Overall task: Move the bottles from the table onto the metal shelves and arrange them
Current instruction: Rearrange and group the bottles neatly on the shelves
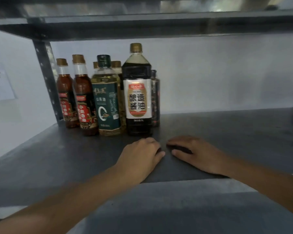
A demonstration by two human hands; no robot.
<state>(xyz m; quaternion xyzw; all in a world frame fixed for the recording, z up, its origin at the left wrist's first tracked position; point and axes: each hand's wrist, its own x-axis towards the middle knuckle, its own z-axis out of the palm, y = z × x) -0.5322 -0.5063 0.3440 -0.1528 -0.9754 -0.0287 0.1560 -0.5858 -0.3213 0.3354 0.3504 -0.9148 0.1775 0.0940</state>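
Observation:
Several bottles stand upright at the back left of the grey metal shelf (226,135). A tall dark soy sauce bottle (137,92) with a white label and gold cap is nearest. Left of it stands a green-labelled oil bottle (107,98), then two brown sesame oil bottles (85,98) with red labels. More bottles are partly hidden behind. My left hand (140,157) and my right hand (194,154) rest palm down on the shelf just in front of the soy sauce bottle. Both hold nothing, and their fingers curl loosely.
A perforated metal upright (46,78) stands at the shelf's back left corner. Another shelf (142,24) runs close overhead. A white wall lies behind, with a paper sheet (0,81) at the left. The shelf's right side holds no bottles.

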